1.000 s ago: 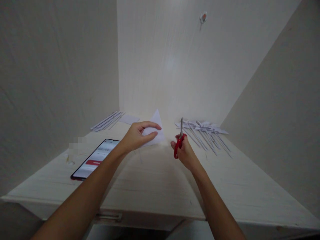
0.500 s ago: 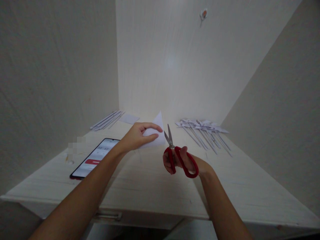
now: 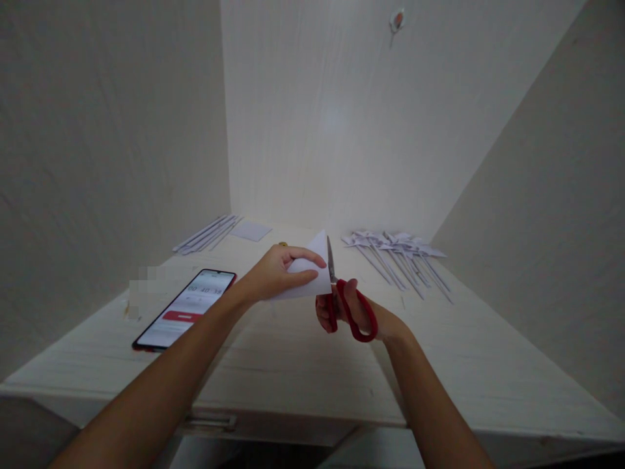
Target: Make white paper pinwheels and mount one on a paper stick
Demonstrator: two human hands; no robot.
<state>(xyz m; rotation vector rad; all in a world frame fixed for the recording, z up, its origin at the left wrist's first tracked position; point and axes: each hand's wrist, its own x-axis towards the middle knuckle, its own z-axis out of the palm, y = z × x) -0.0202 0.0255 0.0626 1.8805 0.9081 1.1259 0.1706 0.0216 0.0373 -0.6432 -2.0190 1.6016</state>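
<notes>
My left hand (image 3: 288, 270) pinches a folded piece of white paper (image 3: 321, 281) between thumb and fingers, above the middle of the table. The paper's pointed corner sticks up past my fingertips. My right hand (image 3: 349, 309) is closed round the red handles of a pair of scissors (image 3: 359, 316), blades pointing up and away from me. Those blades stand at the paper's right edge, one of them partly hidden behind it. Whether they have cut into the paper I cannot tell.
A phone with a running timer (image 3: 188, 309) lies left of my forearm. Behind it are several thin paper sticks (image 3: 208, 234) and a flat paper square (image 3: 250, 230). Several paper pinwheels on sticks (image 3: 395, 247) lie at the back right. Walls (image 3: 332, 130) enclose the table (image 3: 293, 378).
My left hand has carried the paper to the right, up against the scissors. The blades stood apart from the paper before; now they meet its right edge.
</notes>
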